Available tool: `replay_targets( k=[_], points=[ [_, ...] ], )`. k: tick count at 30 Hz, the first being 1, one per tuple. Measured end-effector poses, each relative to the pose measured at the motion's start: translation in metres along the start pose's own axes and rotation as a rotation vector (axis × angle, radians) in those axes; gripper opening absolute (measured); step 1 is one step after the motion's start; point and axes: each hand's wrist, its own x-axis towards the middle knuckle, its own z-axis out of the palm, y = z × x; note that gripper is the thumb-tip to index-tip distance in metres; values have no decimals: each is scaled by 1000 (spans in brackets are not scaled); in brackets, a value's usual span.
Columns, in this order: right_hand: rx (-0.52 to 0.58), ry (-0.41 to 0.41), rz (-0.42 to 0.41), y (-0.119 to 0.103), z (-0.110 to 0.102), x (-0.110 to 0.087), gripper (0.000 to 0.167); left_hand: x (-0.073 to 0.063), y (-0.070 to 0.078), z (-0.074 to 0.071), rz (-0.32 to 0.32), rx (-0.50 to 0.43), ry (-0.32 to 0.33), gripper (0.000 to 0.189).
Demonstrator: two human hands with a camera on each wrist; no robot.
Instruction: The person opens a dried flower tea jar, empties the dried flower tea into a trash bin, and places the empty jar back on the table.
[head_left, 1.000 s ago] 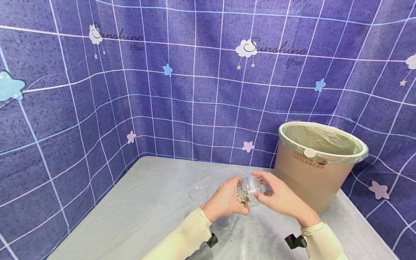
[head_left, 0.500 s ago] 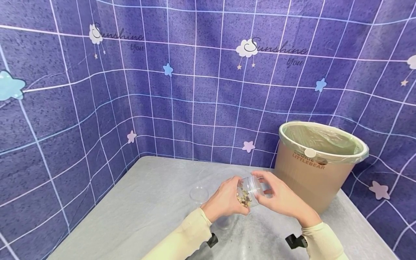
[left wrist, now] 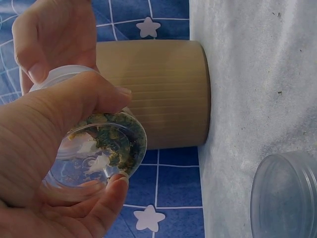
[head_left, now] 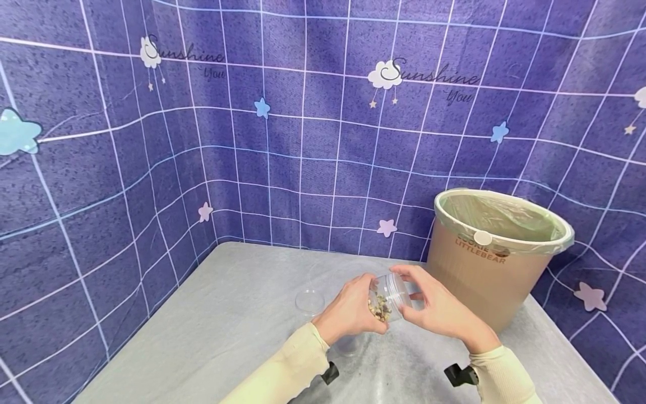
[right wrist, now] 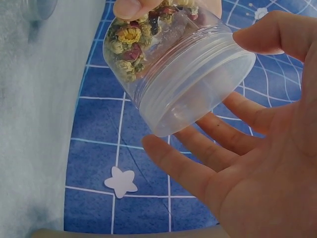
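Note:
A clear plastic jar (head_left: 379, 300) of dried flowers is held tilted on its side above the table. My left hand (head_left: 350, 308) grips the jar body, thumb on one side and fingers on the other in the left wrist view. Yellow and dark red dried blossoms (right wrist: 130, 35) lie along the jar's lower wall. A translucent screw lid (right wrist: 198, 84) covers the mouth, which points right. My right hand (head_left: 435, 306) holds that lid by its rim, thumb (right wrist: 262, 37) at one edge and fingers spread around the other side.
A clear round plastic piece (head_left: 309, 302) lies on the grey table (head_left: 242, 314) left of my hands. Another clear round one (head_left: 346, 347) is partly hidden by my left forearm. A beige bin (head_left: 474, 286) with a green liner stands at the right. Tiny crumbs (left wrist: 280, 92) dot the cloth.
My right thumb and fingers have shifted slightly around the lid's rim. My left hand and the jar stay in nearly the same place.

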Motion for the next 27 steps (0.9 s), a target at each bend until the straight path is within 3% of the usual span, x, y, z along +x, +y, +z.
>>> replay_targets(
  k=[27],
  points=[
    [10,1,-74,1,1,0,78,0,-1,1,-4,-2,-4,84]
  ],
)
